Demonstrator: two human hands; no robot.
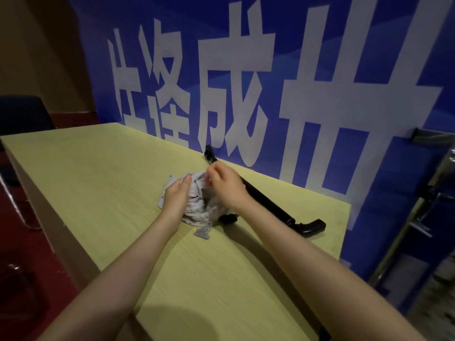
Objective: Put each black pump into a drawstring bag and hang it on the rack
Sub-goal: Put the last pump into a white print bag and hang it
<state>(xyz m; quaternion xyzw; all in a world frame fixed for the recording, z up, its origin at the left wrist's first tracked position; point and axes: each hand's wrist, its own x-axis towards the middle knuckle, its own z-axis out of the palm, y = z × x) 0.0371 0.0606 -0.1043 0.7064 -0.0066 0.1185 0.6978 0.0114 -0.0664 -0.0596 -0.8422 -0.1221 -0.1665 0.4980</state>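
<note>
The drawstring bag (194,205), white and crumpled, lies at the centre of the frame on the pale green desk (103,173); a small bunch of pale cord ends sticks out from its lower edge. The left hand (176,196) rests on the left side of the bag, fingers bent over the fabric and gripping a fold; the right hand (225,184) is above the bag's upper right part, fingers curled and pinching the cloth or a cord, which of the two cannot be told. The black pump (264,200) lies just right of the bag, running diagonally from upper centre to lower right; its upper tip shows beyond the right hand; its lower end with the foot piece rests near the desk's right edge; its middle passes behind the right wrist. A blue banner (270,70) with large white characters stands against the desk's far edge, close behind the pump. Bare desk surface extends to the left and toward the lower centre of the frame. A dark chair (22,114) stands at upper left beyond the desk corner; a metal frame (423,205) occupies the right margin.
</note>
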